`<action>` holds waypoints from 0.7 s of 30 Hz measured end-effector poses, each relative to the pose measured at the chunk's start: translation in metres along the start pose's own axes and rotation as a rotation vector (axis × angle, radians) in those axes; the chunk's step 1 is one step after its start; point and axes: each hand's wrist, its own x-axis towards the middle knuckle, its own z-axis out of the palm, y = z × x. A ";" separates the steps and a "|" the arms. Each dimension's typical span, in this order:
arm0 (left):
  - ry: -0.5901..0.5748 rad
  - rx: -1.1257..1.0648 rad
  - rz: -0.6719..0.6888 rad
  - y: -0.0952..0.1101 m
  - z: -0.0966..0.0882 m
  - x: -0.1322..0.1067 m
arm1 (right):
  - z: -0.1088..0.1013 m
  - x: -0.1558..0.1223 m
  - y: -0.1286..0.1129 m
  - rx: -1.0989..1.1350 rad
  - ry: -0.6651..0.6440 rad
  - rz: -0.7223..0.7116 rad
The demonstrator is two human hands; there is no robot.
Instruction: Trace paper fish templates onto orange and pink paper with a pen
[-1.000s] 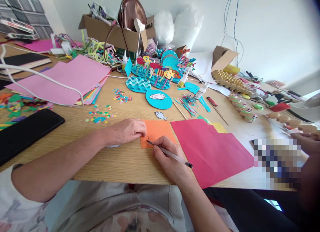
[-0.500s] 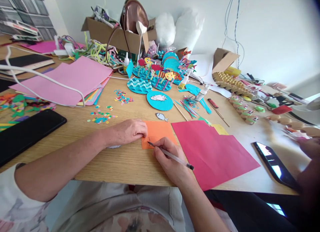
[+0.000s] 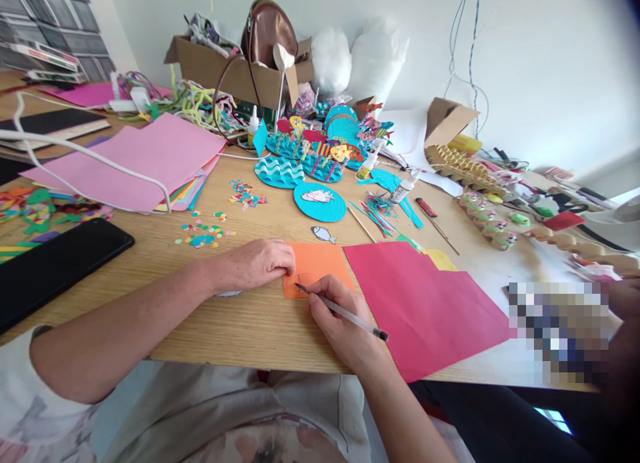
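My right hand grips a pen with a clear barrel and dark end cap. Its tip rests on a piece of orange paper, beside a few thin dark drawn lines. My left hand, fingers curled, holds the paper's left edge against the table. Under my left wrist a small pale cutout peeks out, mostly hidden. Just beyond the orange paper lies a grey paper fish with a dark outline. A large red sheet lies right of my right hand.
Farther back are a blue disc bearing a pale fish shape, confetti, glue bottles and decorated blue pieces. Pink sheets and a black phone lie left. At far right, a pixelated patch hides part of the table.
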 end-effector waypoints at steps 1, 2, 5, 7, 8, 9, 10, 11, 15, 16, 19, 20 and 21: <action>-0.001 -0.001 0.002 0.000 0.000 0.000 | 0.000 0.000 0.000 -0.001 -0.002 -0.005; -0.001 -0.001 0.004 -0.001 0.000 0.000 | 0.000 0.000 0.001 -0.002 0.000 -0.008; 0.002 0.000 0.010 -0.001 0.001 0.000 | 0.001 0.000 0.001 0.004 0.014 -0.005; 0.002 0.002 0.012 -0.001 0.000 0.000 | 0.001 0.000 0.000 0.004 0.009 -0.002; 0.000 0.003 0.012 -0.001 0.000 0.000 | 0.000 0.000 0.000 0.001 0.004 -0.003; 0.000 0.005 0.010 0.000 0.000 0.000 | 0.000 0.001 0.000 -0.003 -0.002 -0.006; -0.001 0.006 0.010 0.000 0.000 0.000 | 0.000 0.001 0.000 -0.007 -0.004 -0.007; 0.000 0.007 0.009 0.000 0.000 0.000 | 0.000 0.001 0.000 -0.010 -0.003 -0.008; 0.005 0.004 0.011 -0.001 0.000 0.000 | 0.000 0.001 0.000 -0.008 0.009 0.000; 0.004 0.002 0.012 -0.001 0.001 0.000 | 0.000 0.001 0.000 -0.006 0.007 -0.001; 0.004 0.001 0.011 -0.002 0.001 0.000 | 0.000 0.000 -0.001 -0.002 -0.007 -0.007; 0.005 0.001 0.012 -0.002 0.001 0.000 | 0.000 0.000 -0.001 0.001 -0.006 -0.004; 0.007 0.000 0.012 -0.002 0.001 0.000 | 0.000 0.000 -0.001 0.004 -0.003 0.000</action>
